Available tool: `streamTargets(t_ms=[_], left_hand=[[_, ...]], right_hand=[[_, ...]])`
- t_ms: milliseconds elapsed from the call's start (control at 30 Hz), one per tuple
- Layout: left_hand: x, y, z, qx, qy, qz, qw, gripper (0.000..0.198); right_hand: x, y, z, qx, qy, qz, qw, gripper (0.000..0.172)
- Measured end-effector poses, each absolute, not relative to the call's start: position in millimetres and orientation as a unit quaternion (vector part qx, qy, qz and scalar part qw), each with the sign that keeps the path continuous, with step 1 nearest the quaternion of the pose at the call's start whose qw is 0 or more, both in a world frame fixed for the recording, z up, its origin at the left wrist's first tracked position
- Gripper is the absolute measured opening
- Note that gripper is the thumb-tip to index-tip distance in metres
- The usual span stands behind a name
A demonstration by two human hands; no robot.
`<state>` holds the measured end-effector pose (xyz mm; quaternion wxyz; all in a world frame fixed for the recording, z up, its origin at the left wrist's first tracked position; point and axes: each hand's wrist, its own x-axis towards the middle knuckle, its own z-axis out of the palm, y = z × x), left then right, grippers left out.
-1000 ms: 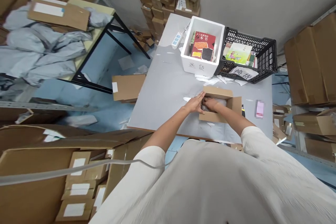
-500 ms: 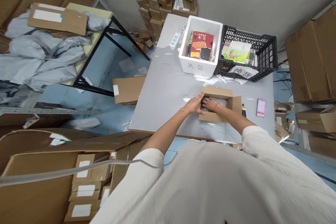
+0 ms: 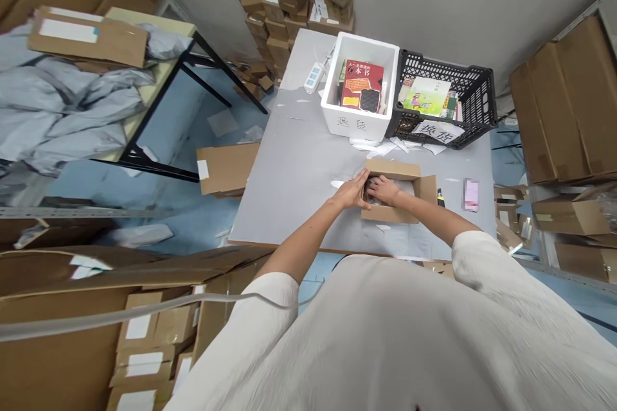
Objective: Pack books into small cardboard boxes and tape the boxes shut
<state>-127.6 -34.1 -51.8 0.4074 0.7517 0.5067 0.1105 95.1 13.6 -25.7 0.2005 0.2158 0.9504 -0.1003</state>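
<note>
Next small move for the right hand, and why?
Probably firm up its hold on the contents while the left hand braces the carton. The carton's top is open, the right hand already reaches inside near the left end, and the left hand spans that end. Whether its fingers grip anything yet is hidden.

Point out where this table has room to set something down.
Widest: the left side of the table, between its left edge and the left hand. Smaller: between black crate and pixelated pink item. Crowded: between carton and white foam box, where paper scraps lie.
</note>
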Motion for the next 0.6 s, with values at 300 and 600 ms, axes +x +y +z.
streamTargets(t_ms=[300, 600], left_hand=[[-126, -33, -44, 0.75, 0.517, 0.075, 0.405, 0.162], [-127, -31, -49, 0.762, 0.51, 0.065, 0.394, 0.164]], right_hand=[[103, 9, -6, 0.291, 0.934, -0.129, 0.161, 0.059], [119, 11, 20, 0.246, 0.948, -0.055, 0.197, 0.041]])
